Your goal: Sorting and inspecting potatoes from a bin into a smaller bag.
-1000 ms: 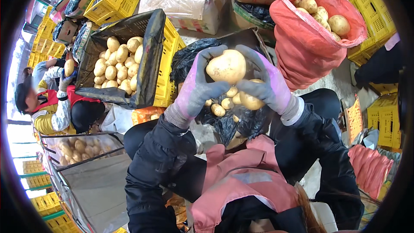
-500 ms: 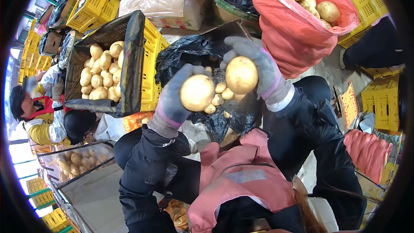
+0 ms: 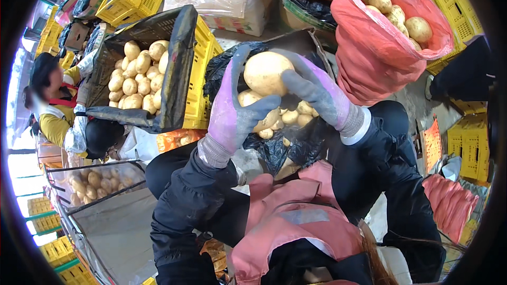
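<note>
My right hand [image 3: 319, 84], in a grey and purple glove, grips a large pale potato [image 3: 268, 73] between its thumb and fingers. Just left of it, my left hand [image 3: 231, 108], gloved alike, curls round a second potato [image 3: 249, 97]. The left thumb crosses that potato, and the first one partly hides it. Both hands are above a box lined with black plastic [image 3: 274, 153], in which several smaller potatoes [image 3: 296, 116] lie.
A yellow crate of potatoes [image 3: 203, 82] with a dark liner stands left, a carton [image 3: 227, 16] behind. At right is a red sack of potatoes [image 3: 364, 63]. A co-worker [image 3: 63, 111] sits at far left. A mesh-sided frame [image 3: 100, 216] holds more potatoes.
My hands have come closer together and turned, bringing the two potatoes one over the other. The view has shifted, and the co-worker's head has moved up and rightward.
</note>
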{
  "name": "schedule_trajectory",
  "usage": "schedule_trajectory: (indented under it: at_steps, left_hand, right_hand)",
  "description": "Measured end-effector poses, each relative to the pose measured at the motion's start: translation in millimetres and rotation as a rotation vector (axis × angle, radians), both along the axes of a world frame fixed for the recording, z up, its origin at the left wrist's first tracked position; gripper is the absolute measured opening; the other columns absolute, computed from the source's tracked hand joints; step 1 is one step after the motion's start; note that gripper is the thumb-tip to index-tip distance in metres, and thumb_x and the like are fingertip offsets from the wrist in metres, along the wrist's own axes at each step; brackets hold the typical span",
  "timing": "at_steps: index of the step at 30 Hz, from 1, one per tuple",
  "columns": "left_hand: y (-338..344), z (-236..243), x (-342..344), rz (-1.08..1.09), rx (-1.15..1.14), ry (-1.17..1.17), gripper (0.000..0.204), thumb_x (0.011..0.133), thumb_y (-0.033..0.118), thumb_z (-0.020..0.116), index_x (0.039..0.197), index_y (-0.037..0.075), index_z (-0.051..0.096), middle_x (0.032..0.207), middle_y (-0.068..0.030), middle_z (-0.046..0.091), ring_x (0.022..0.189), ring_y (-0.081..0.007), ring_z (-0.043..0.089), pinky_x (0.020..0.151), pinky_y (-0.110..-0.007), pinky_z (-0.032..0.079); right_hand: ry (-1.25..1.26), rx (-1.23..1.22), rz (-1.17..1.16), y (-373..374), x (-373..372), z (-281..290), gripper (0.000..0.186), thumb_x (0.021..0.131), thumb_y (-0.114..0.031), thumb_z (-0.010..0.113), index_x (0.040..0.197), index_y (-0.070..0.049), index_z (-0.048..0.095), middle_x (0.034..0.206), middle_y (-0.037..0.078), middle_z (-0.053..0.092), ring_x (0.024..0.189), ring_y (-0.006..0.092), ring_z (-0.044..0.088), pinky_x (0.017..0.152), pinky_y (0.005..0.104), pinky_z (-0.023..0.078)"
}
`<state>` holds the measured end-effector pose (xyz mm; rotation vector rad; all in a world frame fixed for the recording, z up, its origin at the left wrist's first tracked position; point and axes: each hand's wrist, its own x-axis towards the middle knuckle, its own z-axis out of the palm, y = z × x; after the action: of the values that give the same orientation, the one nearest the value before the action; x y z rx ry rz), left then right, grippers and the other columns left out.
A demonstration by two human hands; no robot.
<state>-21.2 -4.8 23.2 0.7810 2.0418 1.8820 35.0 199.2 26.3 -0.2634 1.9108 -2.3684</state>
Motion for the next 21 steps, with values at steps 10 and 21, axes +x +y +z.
schedule_trajectory:
  at_steps: [10,21]
  left_hand:
    - [-27.6,-21.3,-0.3,0.001,0.383,-0.511,0.065,0.094,0.028,0.077,0.146,0.004,0.046,0.127,-0.0078,0.064,0.110,-0.0174,0.066,0.094,-0.032,0.057]
    - [-138.3,0.0,-86.9,0.302,1.236,-0.939,0.063,0.102,0.032,0.062,0.154,0.004,0.039,0.153,-0.0134,0.049,0.140,-0.0207,0.050,0.112,-0.044,0.047]
  right_hand:
    - [-0.073,-0.085,-0.110,-5.1,2.2,-23.2,0.044,0.107,-0.024,0.058,0.144,-0.001,0.056,0.130,0.010,0.067,0.112,0.0173,0.066,0.103,0.0330,0.050]
    - [-0.557,0.201,-0.238,33.0,-49.2,-216.5,0.028,0.092,-0.013,0.068,0.120,-0.008,0.071,0.096,0.007,0.075,0.080,0.0149,0.069,0.070,0.0284,0.055]
